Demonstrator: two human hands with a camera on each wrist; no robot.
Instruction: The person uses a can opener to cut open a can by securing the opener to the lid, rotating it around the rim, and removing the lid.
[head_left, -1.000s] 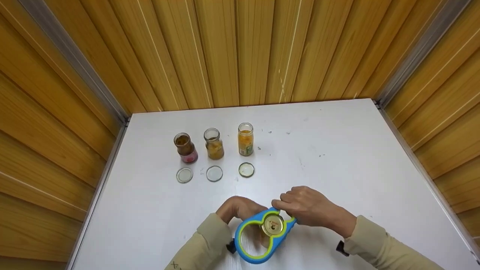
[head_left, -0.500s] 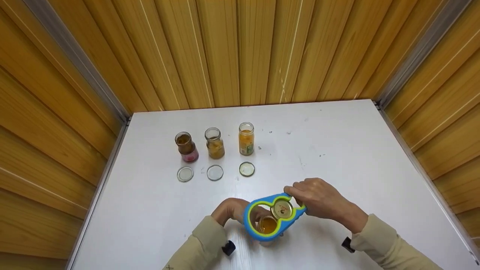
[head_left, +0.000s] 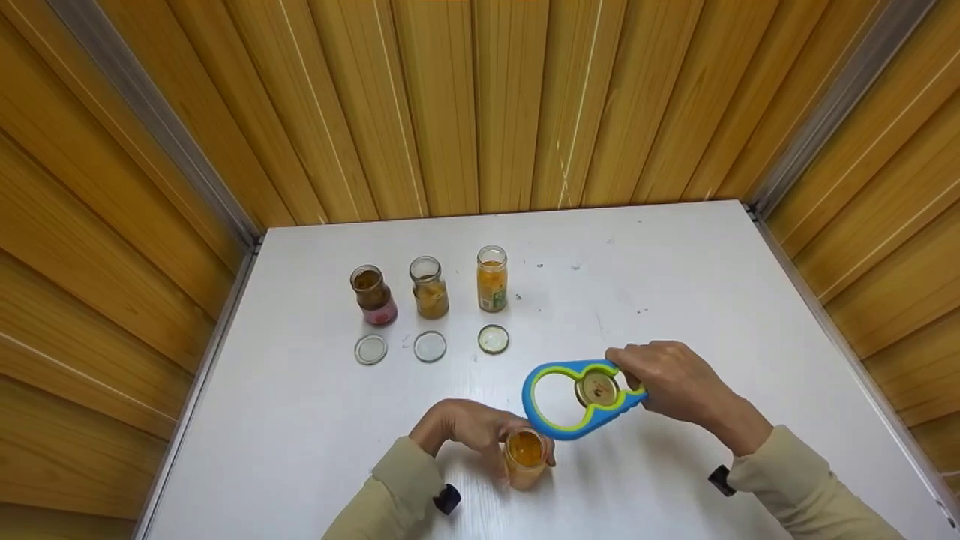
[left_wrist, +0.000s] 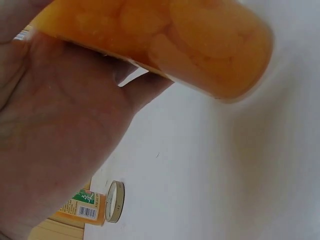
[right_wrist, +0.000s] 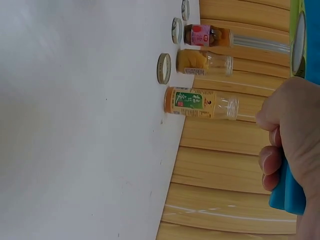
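My left hand [head_left: 471, 426] grips an uncapped glass jar [head_left: 525, 459] of orange fruit near the table's front. In the left wrist view the jar [left_wrist: 200, 45] is tilted, with fruit pieces showing through its glass. To the right, my right hand [head_left: 679, 379] holds a blue and green jar opener [head_left: 551, 427] by its handles, raised over the table. Between the opener's inner grips sits a gold lid [head_left: 598, 388], apart from the jar. The right wrist view shows fingers curled round the blue handles [right_wrist: 290, 192].
Three open jars stand in a row farther back: a dark one [head_left: 373, 296], a yellow one [head_left: 430, 289] and an orange one [head_left: 492, 281]. Before each lies a lid, at left [head_left: 370, 349], middle [head_left: 430, 346] and right [head_left: 493, 339]. Wood-patterned panels [head_left: 510, 105] border the table.
The lid has come off the jar and moved up and right inside the opener with my right hand. My left hand keeps hold of the jar, whose open mouth now shows.
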